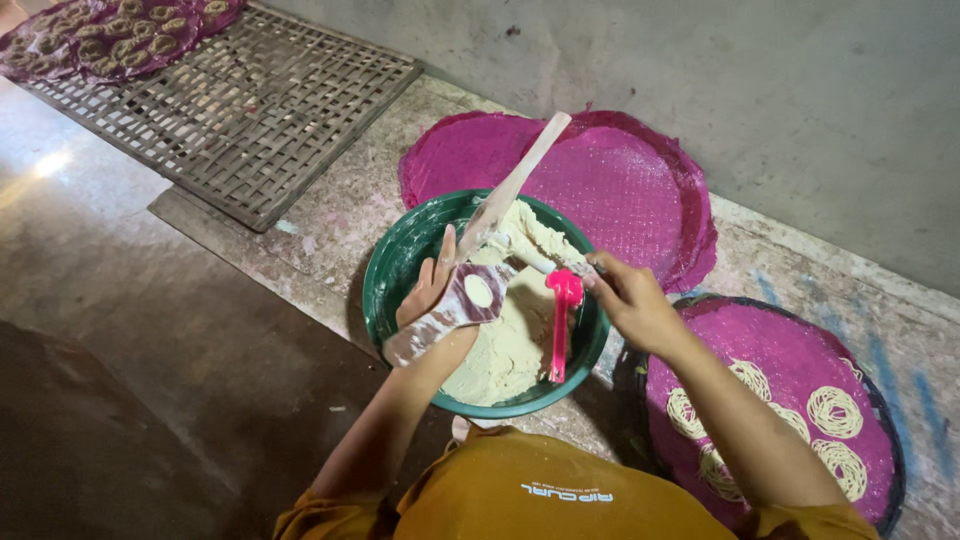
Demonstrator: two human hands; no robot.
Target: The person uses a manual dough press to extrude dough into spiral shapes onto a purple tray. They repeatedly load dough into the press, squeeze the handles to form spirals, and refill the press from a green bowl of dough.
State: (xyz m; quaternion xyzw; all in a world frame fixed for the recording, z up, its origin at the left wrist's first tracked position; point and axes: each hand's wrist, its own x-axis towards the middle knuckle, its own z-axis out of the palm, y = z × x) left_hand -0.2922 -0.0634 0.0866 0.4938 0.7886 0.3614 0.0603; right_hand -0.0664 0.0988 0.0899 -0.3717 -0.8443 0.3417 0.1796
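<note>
I judge I'm loading dough (505, 345) into the foil cone (455, 312) gripped in my left hand (430, 290). My right hand (625, 300) clamps the wooden paddle (515, 185); next calls for scraping carefully.

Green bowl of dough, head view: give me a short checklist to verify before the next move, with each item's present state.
1. Green bowl sits flat on the floor in front of the person: ok.
2. Pale dough is in the bowl, enough to scoop: ok.
3. Left hand holds the metal press tube over the bowl: ok.
4. Right hand grips the wooden paddle, which reaches the tube's mouth: ok.
5. Pink spoon rests in the dough, clear of both hands: ok.
6. Tube filled fully: cannot tell.
</note>
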